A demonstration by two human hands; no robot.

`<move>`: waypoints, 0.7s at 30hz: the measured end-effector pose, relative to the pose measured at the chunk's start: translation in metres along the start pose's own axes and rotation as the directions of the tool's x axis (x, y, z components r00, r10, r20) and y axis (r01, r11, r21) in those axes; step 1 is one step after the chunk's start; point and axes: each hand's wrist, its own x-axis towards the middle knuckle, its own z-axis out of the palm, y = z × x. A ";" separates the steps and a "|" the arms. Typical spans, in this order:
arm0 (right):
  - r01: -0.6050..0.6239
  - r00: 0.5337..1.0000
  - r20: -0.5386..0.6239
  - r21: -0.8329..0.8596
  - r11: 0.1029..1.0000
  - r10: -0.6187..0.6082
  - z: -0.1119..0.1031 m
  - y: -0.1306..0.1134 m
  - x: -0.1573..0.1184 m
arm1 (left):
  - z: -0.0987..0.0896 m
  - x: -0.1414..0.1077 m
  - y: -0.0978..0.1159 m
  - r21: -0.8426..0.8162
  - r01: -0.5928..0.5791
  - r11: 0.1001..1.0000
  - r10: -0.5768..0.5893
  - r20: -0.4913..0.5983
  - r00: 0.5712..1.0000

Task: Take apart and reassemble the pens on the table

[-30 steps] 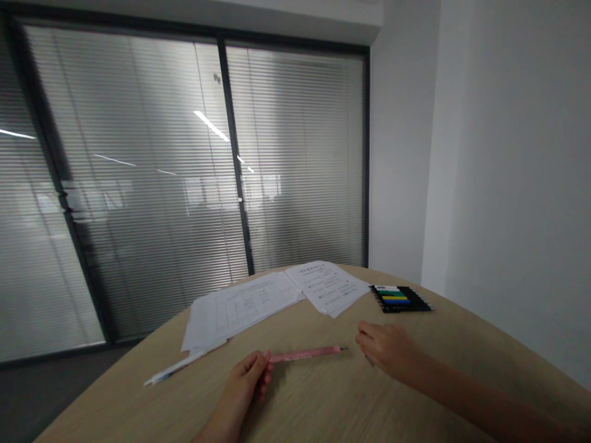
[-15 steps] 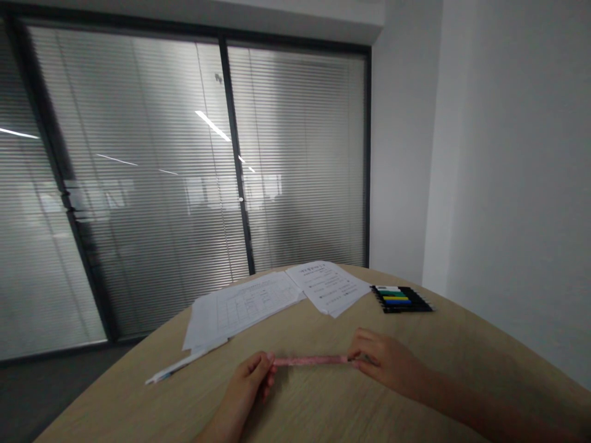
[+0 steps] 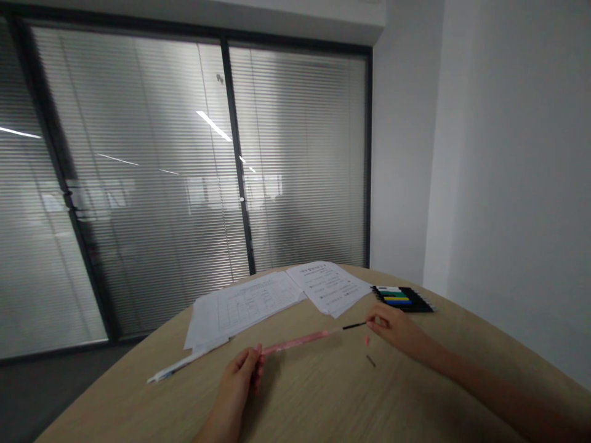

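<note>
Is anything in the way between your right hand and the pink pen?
No, nothing visible is in the way. The right hand is at the pink pen's thin black tip, and the left hand holds the other end.

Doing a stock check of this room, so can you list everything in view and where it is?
Glass partition with blinds: one, grey, behind the table
White wall: one, white, at right
Floor: one, dark grey, below the table at left
Round-edged table: one, light wood, in front
Printed papers: one stack, white, far side of the table
Printed sheets: several, white, right of the stack
Pack of pens: one, black with coloured bands, far right of the table
White pen: one, white, at the stack's near edge
Small rod-like piece: one, dark, on the table below the right hand
Pink pen: one, pink with a thin black end, held between both hands
Left hand: one, gripping the pink pen's near end
Right hand: one, pinching the black end
</note>
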 end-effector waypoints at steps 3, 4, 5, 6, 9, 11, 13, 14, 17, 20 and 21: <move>-0.029 0.999 -0.041 -0.007 1.000 0.029 0.003 0.017 0.002 | 0.000 0.000 0.000 0.010 0.014 1.000 -0.014 0.001 1.000; -0.040 0.998 -0.049 -0.009 0.999 0.039 0.005 0.022 0.002 | 0.000 0.001 0.001 0.022 0.017 1.000 -0.017 0.000 1.000; -0.049 0.997 -0.056 -0.013 0.999 0.048 0.007 0.027 0.001 | -0.001 0.001 0.003 0.037 0.016 0.999 -0.016 -0.002 1.000; -0.057 0.997 -0.062 -0.019 0.998 0.055 0.010 0.030 -0.001 | -0.001 0.002 0.005 0.058 0.009 0.998 -0.009 0.000 1.000; -0.064 0.996 -0.069 -0.042 0.997 0.061 0.018 0.038 -0.006 | -0.006 0.008 0.014 0.138 -0.052 0.989 0.048 0.035 0.998; -0.065 0.996 -0.063 -0.057 0.996 0.061 0.023 0.040 -0.010 | -0.012 0.015 0.020 0.205 -0.125 0.971 0.117 0.051 0.992; -0.066 0.997 -0.048 -0.070 0.995 0.063 0.028 0.042 -0.012 | -0.019 0.023 0.026 0.267 -0.206 0.941 0.198 0.054 0.979; -0.066 0.997 -0.036 -0.076 0.995 0.064 0.029 0.043 -0.012 | -0.022 0.027 0.029 0.290 -0.228 0.929 0.222 0.055 0.974; -0.059 0.998 0.007 -0.098 0.993 0.060 0.033 0.045 -0.012 | -0.030 0.035 0.038 0.333 -0.244 0.911 0.229 0.085 0.970; -0.047 0.998 0.039 -0.125 0.991 0.052 0.034 0.046 -0.011 | -0.036 0.039 0.046 0.353 -0.249 0.902 0.226 0.107 0.968; -0.043 0.998 0.046 -0.133 0.990 0.049 0.035 0.046 -0.012 | -0.037 0.039 0.048 0.361 -0.248 0.899 0.225 0.105 0.969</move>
